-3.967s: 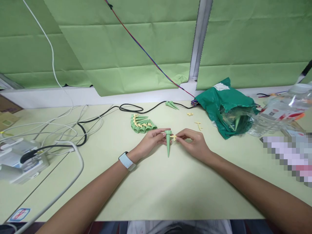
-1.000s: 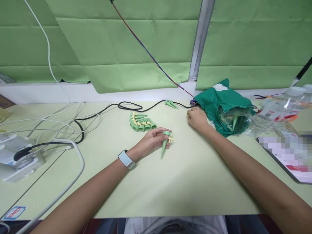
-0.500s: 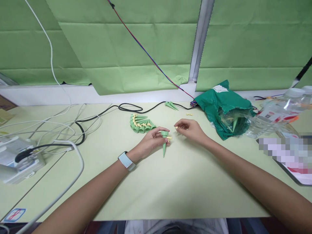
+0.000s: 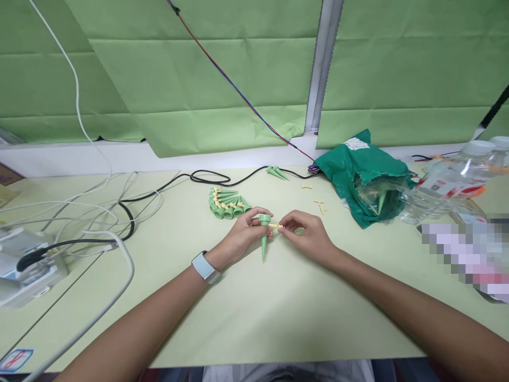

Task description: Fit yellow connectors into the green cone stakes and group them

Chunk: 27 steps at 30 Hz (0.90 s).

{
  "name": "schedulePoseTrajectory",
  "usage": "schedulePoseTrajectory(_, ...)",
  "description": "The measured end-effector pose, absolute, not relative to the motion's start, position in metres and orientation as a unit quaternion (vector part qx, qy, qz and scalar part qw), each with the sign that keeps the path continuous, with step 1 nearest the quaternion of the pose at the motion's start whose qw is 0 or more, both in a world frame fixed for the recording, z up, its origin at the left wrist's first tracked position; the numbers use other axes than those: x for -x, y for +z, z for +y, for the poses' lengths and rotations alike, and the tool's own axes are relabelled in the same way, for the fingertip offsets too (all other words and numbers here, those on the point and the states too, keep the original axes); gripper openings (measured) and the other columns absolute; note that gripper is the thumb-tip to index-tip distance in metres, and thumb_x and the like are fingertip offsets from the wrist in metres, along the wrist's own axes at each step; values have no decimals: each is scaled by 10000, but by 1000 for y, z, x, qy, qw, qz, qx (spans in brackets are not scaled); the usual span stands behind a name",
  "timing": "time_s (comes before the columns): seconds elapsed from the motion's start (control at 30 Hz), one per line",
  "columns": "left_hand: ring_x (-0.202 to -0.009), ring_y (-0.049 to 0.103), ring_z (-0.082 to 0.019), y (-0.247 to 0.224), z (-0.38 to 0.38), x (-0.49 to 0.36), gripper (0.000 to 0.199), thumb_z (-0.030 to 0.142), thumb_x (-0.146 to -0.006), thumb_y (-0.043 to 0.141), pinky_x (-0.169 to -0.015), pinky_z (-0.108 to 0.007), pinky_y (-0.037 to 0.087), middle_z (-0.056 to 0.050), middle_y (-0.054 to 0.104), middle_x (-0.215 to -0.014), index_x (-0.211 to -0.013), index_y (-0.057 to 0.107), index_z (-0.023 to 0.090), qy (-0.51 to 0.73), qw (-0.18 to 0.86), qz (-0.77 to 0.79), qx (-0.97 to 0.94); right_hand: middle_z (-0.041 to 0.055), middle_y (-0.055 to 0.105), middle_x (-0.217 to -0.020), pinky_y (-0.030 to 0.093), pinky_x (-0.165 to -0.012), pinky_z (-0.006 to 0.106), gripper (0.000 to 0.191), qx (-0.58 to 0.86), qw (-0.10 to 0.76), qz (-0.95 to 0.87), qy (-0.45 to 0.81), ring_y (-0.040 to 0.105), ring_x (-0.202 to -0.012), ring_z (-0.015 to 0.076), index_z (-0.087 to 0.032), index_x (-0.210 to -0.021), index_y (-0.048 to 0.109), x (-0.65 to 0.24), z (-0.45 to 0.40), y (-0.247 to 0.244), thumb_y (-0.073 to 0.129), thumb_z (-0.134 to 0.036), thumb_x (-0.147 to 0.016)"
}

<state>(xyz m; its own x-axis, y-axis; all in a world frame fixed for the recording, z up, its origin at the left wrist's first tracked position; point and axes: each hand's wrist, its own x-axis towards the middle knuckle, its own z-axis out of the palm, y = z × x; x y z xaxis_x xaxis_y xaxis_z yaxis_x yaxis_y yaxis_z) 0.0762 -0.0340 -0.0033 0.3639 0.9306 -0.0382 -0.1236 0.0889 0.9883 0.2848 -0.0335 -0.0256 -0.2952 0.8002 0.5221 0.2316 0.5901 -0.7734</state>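
Head view. The bench [image 4: 278, 323] is seen from its near edge, and its contents run left to right. At the left edge lies a white device [image 4: 27, 268], with white cables [image 4: 85, 209] and a black cable [image 4: 131, 209] trailing from that side toward the far edge. Left of centre, a fanned row of green spikes [image 4: 227, 207] with yellow pieces at their tops lies flat on the bench. Just right of the row, the left hand [image 4: 246, 233], with a white watch [image 4: 204, 267] on its wrist, holds a green spike [image 4: 263, 241] in a closed finger grip, point down and collar up, near the bench centre. The right hand [image 4: 306, 232] pinches a yellow piece [image 4: 275, 226] in a narrow grip between its fingertips. The piece lies level, and its left end meets the upper part of the spike. Near the far edge lie two loose spikes [image 4: 276, 172]; nearer the right side are small yellow bits [image 4: 320, 206]. Further right sit a green bag [image 4: 366, 170] and a plastic bottle [image 4: 445, 183]. Green paper blinds [image 4: 199, 74] hang beyond the far edge.
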Motion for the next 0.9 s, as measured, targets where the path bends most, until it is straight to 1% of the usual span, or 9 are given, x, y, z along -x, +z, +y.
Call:
schedulePoseTrajectory(0.1, -728, 678, -157, -4, -34, -77, 339, 181, -743, 773, -820, -327, 506, 30, 625, -726, -1047, 628, 211, 426, 627, 386, -525, 12, 686, -830, 544, -673, 287, 24, 351, 498, -742, 280, 656, -729, 154, -217, -866, 686, -284, -36, -26, 685, -197, -879)
schedulePoseTrajectory(0.17, -725, 677, -159, -4, -34, -77, 347, 173, -735, 775, -804, -324, 501, 23, 642, -733, -1042, 618, 206, 431, 628, 392, -516, 19, 682, -844, 557, -687, 297, 13, 350, 506, -736, 283, 659, -736, 160, -216, -874, 681, -285, -37, -26, 687, -206, -877)
schedulePoseTrajectory(0.3, -707, 680, -170, -2, -35, -77, 338, 164, -718, 784, -794, -329, 498, 52, 573, -642, -1014, 624, 195, 428, 646, 387, -500, 35, 693, -880, 579, -737, 326, 32, 346, 503, -736, 293, 676, -774, 179, -225, -897, 686, -287, -38, -27, 670, -252, -904)
schedulePoseTrajectory(0.43, -693, 677, -169, 0, -36, -78, 330, 156, -705, 796, -786, -329, 500, 67, 529, -606, -989, 633, 193, 428, 653, 388, -490, 47, 700, -882, 582, -732, 338, 72, 349, 496, -741, 287, 678, -775, 189, -229, -890, 693, -287, -39, -28, 670, -291, -918)
schedulePoseTrajectory(0.57, -701, 678, -168, -2, -37, -77, 313, 167, -730, 790, -798, -338, 500, 62, 540, -624, -996, 629, 200, 416, 638, 385, -522, 38, 704, -859, 574, -702, 323, 75, 343, 495, -742, 293, 676, -759, 182, -231, -875, 711, -285, -42, -29, 685, -287, -917)
schedulePoseTrajectory(0.7, -738, 689, -180, -4, -38, -75, 302, 218, -779, 778, -808, -347, 503, 40, 583, -676, -1041, 627, 208, 391, 610, 383, -573, 42, 737, -881, 585, -732, 327, 86, 329, 496, -739, 316, 699, -791, 191, -237, -919, 751, -281, -44, -31, 701, -307, -918)
schedulePoseTrajectory(0.77, -755, 694, -185, -5, -38, -75, 306, 248, -797, 778, -812, -346, 505, 34, 590, -688, -1058, 624, 209, 385, 607, 380, -582, 43, 751, -876, 584, -711, 322, 134, 338, 488, -729, 341, 708, -763, 190, -233, -938, 761, -281, -43, -33, 696, -349, -926)
schedulePoseTrajectory(0.8, -760, 696, -185, -5, -38, -75, 311, 257, -802, 779, -814, -343, 505, 32, 593, -692, -1067, 624, 210, 383, 606, 379, -585, 39, 750, -840, 577, -687, 316, 171, 348, 479, -724, 354, 705, -720, 184, -227, -921, 763, -282, -43, -34, 679, -375, -939)
schedulePoseTrajectory(0.9, -770, 698, -186, -6, -38, -76, 321, 253, -804, 783, -826, -343, 507, 28, 597, -700, -1082, 629, 208, 378, 602, 380, -591, 22, 714, -701, 539, -633, 299, 340, 376, 446, -729, 358, 663, -612, 163, -209, -791, 742, -285, -41, -35, 592, -439, -991)
